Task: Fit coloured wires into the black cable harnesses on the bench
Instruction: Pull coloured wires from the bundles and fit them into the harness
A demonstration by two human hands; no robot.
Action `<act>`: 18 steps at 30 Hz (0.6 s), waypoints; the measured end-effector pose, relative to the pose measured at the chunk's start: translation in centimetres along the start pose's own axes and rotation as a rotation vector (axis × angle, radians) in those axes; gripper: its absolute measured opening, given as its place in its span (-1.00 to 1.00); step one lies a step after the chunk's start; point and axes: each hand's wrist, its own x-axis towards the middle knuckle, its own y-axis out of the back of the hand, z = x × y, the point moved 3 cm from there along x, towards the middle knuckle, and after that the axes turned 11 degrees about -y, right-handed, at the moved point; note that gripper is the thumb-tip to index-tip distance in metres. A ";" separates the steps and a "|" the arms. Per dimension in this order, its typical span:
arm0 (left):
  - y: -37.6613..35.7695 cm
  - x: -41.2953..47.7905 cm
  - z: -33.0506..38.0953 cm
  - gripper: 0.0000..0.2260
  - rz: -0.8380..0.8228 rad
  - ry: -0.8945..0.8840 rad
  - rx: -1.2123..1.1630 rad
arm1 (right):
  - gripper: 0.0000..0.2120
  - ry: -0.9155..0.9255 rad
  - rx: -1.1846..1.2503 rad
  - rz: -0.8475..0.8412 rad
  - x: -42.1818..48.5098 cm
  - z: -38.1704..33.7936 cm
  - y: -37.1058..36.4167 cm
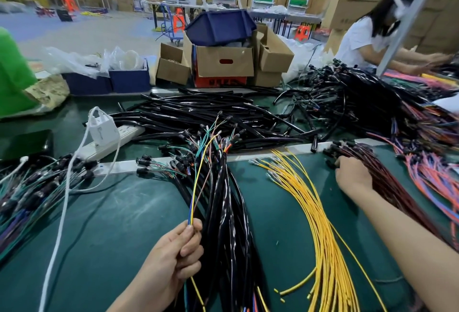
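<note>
Roughly, open green mat (119, 232) lay only at near left, between the white cable (56, 237) and the black harness bundle (231, 224). A narrower gap ran between that bundle and the yellow wires (325, 237). A metal strip (246, 157) crossed the bench from left to right. Beyond it the far side was packed with a pile of black harnesses (198, 110). A power strip (124, 135) sat at far left, and loose connectors crowded the left edge. Orange and blue wires (432, 182) filled the right edge.

Your left hand (173, 257) came up from the near edge, palm turned inward, thumb and curled fingers pinched together on the thin coloured wires (191, 214). Yellow, blue and brown strands rose from the fingertips towards the far side. Their lower ends trailed out below the palm. These strands ran just beside the left flank of the black harness bundle, whose sheaths lay touching your knuckles.

Your right hand (352, 175) reached well to the right, back of the hand up, fingers bent down onto the dark red wires (392, 187) near their black connectors. Could not tell whether those fingers held anything, since the hand hid them. The forearm crossed above the right side of the mat, well apart from the harness bundle.
</note>
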 end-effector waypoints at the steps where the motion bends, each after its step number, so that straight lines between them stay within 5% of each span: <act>1: 0.0 0.0 0.0 -0.86 -0.001 -0.003 0.002 | -0.81 -0.016 -0.003 -0.029 0.2 -0.2 0.1; 7: 0.0 -0.1 0.2 -0.72 0.036 -0.035 0.060 | -0.73 0.028 0.096 0.051 0.4 -4.2 6.3; 11: 0.1 0.0 0.2 -0.72 0.052 -0.031 0.063 | -0.77 0.166 0.332 0.359 -0.7 -7.8 15.0; 15: 0.0 0.0 0.2 -0.76 0.043 -0.036 0.061 | -0.72 0.404 0.909 0.728 -4.6 -10.4 22.9; 18: 0.0 0.0 0.2 -0.79 0.030 -0.033 0.057 | -0.82 0.433 1.400 0.668 -7.0 -11.0 24.5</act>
